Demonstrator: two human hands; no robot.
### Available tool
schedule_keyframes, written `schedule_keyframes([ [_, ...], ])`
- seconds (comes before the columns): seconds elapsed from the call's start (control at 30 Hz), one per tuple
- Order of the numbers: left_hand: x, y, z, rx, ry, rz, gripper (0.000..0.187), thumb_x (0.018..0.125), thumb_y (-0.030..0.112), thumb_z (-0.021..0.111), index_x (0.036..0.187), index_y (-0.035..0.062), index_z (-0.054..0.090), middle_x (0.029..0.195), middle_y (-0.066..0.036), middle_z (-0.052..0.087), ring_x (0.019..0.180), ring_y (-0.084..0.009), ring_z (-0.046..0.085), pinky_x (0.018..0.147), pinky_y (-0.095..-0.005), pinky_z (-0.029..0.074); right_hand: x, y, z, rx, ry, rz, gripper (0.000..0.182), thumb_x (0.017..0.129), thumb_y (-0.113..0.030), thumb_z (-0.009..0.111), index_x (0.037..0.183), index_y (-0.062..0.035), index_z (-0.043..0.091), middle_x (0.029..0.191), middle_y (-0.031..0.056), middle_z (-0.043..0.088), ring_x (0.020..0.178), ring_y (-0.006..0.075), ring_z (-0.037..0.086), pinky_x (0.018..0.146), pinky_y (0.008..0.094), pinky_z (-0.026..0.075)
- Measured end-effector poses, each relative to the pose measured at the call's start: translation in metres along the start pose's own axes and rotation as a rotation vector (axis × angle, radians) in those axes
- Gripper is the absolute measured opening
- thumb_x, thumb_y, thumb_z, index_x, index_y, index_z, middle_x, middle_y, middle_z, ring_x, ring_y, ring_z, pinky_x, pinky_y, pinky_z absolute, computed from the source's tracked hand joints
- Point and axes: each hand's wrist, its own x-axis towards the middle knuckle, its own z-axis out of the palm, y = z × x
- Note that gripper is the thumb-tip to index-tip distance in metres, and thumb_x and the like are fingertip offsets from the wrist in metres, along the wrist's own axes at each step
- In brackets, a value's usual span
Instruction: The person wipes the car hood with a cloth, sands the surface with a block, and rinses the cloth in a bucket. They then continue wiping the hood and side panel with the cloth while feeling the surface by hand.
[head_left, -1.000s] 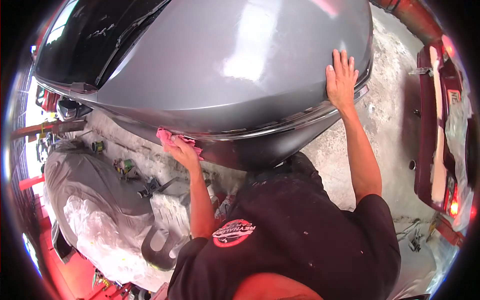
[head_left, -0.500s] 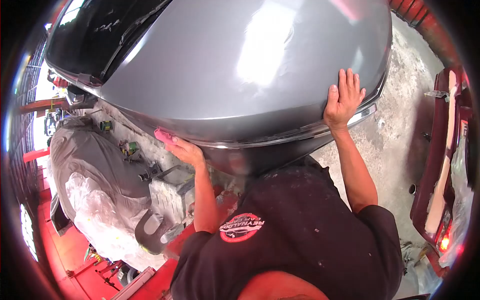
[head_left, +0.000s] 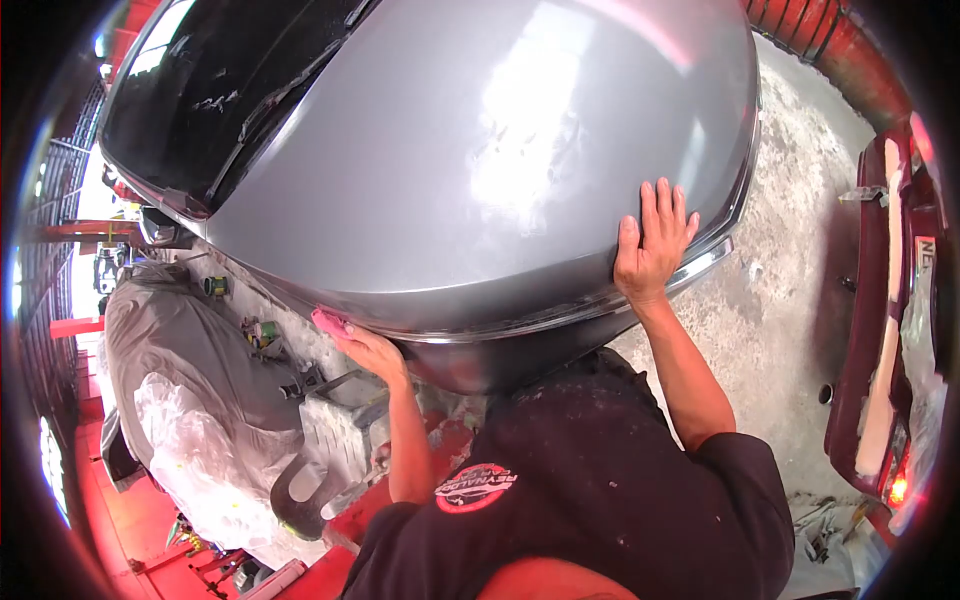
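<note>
The silver-grey hood [head_left: 400, 180] of a car spreads across the upper middle of the view, glossy with bright reflections. My left hand [head_left: 375, 355] grips a pink cloth [head_left: 330, 322] against the side edge of the car, just below the hood line. Part of the cloth is hidden by the fingers. On the hood's front corner, my right hand [head_left: 655, 250] lies flat with its fingers stretched out. Near its wrist runs a shiny chrome strip [head_left: 705, 262].
A dark windshield [head_left: 225, 95] is at upper left. Grey and clear sheeting [head_left: 190, 330] covers something at left, beside a pale dusty crate [head_left: 335, 425]. A maroon bumper [head_left: 865, 360] stands at right on the stained concrete floor [head_left: 780, 300].
The view has shifted, so the car and both hands sit lower in it. Both hands stay at about the same places on the car, the pink cloth still in my left hand.
</note>
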Motion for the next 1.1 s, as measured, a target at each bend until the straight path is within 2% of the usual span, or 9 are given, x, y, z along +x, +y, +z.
schedule_keyframes([
  [0.13, -0.009, 0.016, 0.002, 0.040, 0.053, 0.081, 0.061, 0.106, 0.035, 0.038, 0.145, -0.0119, 0.033, 0.143, -0.038, 0.038, 0.127, -0.0479, 0.042, 0.110, -0.0481, 0.030, -0.001, -0.005, -0.002, 0.028, -0.001, 0.012, 0.051, 0.091, -0.027, 0.054, 0.138, -0.0060, 0.056, 0.147, 0.0164, 0.048, 0.141, 0.0393, 0.036, 0.115, 0.0629, 0.010],
  [0.2, -0.011, -0.001, 0.007, 0.048, 0.077, -0.048, 0.060, 0.106, 0.033, 0.039, 0.144, -0.0123, 0.034, 0.141, -0.038, 0.040, 0.127, -0.0482, 0.042, 0.109, -0.0485, 0.031, 0.003, -0.006, -0.004, 0.035, 0.002, 0.014, 0.049, 0.093, -0.024, 0.054, 0.137, -0.0047, 0.057, 0.149, 0.0148, 0.048, 0.143, 0.0369, 0.035, 0.117, 0.0599, 0.009],
  [0.3, -0.012, 0.036, 0.007, 0.032, 0.121, -0.020, 0.060, 0.106, 0.033, 0.040, 0.143, -0.0139, 0.036, 0.140, -0.038, 0.042, 0.127, -0.0489, 0.043, 0.110, -0.0487, 0.030, 0.001, -0.002, -0.003, 0.034, -0.002, 0.006, 0.049, 0.093, -0.023, 0.054, 0.138, -0.0046, 0.056, 0.150, 0.0151, 0.047, 0.144, 0.0365, 0.033, 0.117, 0.0599, 0.009],
  [0.4, -0.012, 0.005, 0.007, 0.061, 0.102, -0.092, 0.060, 0.105, 0.034, 0.042, 0.141, -0.0153, 0.037, 0.140, -0.038, 0.043, 0.128, -0.0490, 0.043, 0.111, -0.0489, 0.029, 0.001, -0.002, -0.004, 0.032, -0.016, 0.011, 0.049, 0.092, -0.023, 0.054, 0.138, -0.0043, 0.056, 0.150, 0.0153, 0.047, 0.144, 0.0366, 0.033, 0.117, 0.0599, 0.009],
  [0.6, -0.015, 0.024, 0.005, 0.071, 0.058, -0.228, 0.071, 0.105, 0.041, 0.040, 0.145, -0.0167, 0.030, 0.151, -0.040, 0.025, 0.143, -0.0488, 0.026, 0.120, -0.0463, 0.020, -0.001, 0.002, -0.002, -0.005, 0.007, -0.031, 0.051, 0.091, -0.028, 0.051, 0.135, -0.0020, 0.056, 0.144, 0.0202, 0.050, 0.137, 0.0452, 0.038, 0.114, 0.0663, 0.012],
  [0.73, -0.013, 0.001, 0.007, 0.116, 0.063, -0.199, 0.069, 0.105, 0.042, 0.038, 0.146, -0.0134, 0.031, 0.151, -0.039, 0.027, 0.142, -0.0486, 0.027, 0.120, -0.0481, 0.019, 0.000, 0.000, -0.003, 0.015, -0.013, -0.002, 0.051, 0.091, -0.024, 0.052, 0.137, -0.0019, 0.056, 0.149, 0.0178, 0.047, 0.143, 0.0387, 0.033, 0.117, 0.0600, 0.009],
  [0.8, -0.013, -0.002, 0.010, 0.189, 0.151, -0.041, 0.057, 0.105, 0.036, 0.041, 0.137, -0.0114, 0.043, 0.131, -0.034, 0.050, 0.120, -0.0475, 0.048, 0.104, -0.0498, 0.035, 0.001, 0.000, -0.003, 0.012, -0.014, 0.005, 0.050, 0.091, -0.024, 0.052, 0.136, -0.0018, 0.056, 0.149, 0.0179, 0.047, 0.143, 0.0389, 0.034, 0.117, 0.0598, 0.009],
  [1.0, -0.013, -0.009, 0.012, 0.205, 0.146, -0.061, 0.055, 0.105, 0.034, 0.041, 0.139, -0.0094, 0.043, 0.133, -0.032, 0.049, 0.121, -0.0459, 0.048, 0.104, -0.0485, 0.035, 0.002, 0.001, -0.003, 0.006, -0.015, -0.006, 0.050, 0.092, -0.025, 0.052, 0.136, -0.0018, 0.057, 0.149, 0.0184, 0.047, 0.143, 0.0390, 0.034, 0.117, 0.0596, 0.009],
  [1.1, -0.008, 0.018, 0.006, 0.120, 0.120, -0.001, 0.056, 0.105, 0.033, 0.040, 0.144, -0.0073, 0.039, 0.135, -0.031, 0.049, 0.123, -0.0445, 0.047, 0.105, -0.0471, 0.034, 0.000, 0.000, -0.002, 0.028, -0.016, -0.014, 0.050, 0.090, -0.026, 0.053, 0.133, -0.0008, 0.057, 0.146, 0.0202, 0.048, 0.141, 0.0430, 0.034, 0.115, 0.0650, 0.010],
])
